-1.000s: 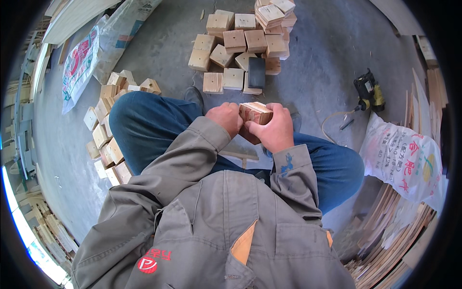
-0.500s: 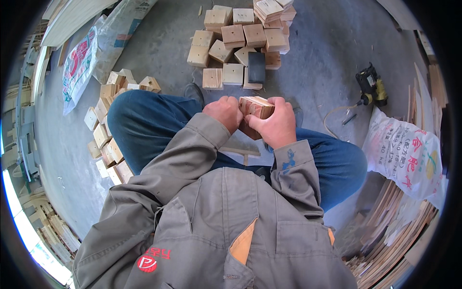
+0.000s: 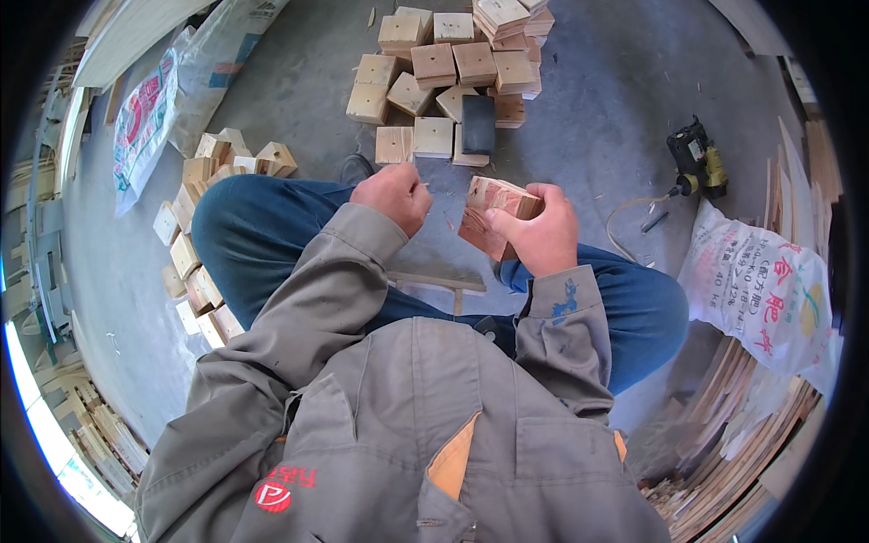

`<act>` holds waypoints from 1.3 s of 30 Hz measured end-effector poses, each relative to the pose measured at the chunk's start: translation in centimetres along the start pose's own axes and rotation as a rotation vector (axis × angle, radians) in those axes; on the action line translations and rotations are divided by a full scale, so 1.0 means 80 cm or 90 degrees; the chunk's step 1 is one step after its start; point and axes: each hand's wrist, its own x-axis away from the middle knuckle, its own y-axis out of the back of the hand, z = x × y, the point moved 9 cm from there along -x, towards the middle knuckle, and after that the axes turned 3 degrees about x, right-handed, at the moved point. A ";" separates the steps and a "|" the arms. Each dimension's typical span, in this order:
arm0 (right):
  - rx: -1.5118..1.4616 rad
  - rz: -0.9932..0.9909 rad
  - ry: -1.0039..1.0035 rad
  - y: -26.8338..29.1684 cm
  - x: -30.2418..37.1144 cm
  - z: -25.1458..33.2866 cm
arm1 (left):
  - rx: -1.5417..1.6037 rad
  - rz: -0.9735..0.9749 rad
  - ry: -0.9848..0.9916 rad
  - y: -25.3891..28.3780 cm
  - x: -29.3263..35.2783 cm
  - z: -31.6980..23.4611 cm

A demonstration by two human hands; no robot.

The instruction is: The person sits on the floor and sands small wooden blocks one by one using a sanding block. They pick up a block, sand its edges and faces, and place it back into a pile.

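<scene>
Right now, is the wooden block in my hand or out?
In: your right hand grips the block, while your left hand is apart from it.

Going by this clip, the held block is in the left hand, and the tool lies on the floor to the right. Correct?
Not quite: the head view shows the held block in the right hand. The tool lies on the floor to the right.

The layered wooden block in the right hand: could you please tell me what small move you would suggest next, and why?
I would probably bring the left hand over to steady the left side of the layered wooden block, since only the right hand grips it, from the right, leaving that side uncovered, and the left hand is apart from it.
</scene>
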 end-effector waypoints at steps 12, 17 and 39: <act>-0.109 0.062 -0.020 -0.018 -0.004 0.005 | 0.180 0.128 0.001 -0.027 0.001 -0.011; -0.075 0.065 0.021 -0.023 -0.005 0.011 | 0.236 0.125 0.034 -0.035 0.005 -0.005; -0.029 0.078 0.086 -0.027 0.007 0.038 | 0.064 -0.006 0.026 -0.006 0.004 -0.015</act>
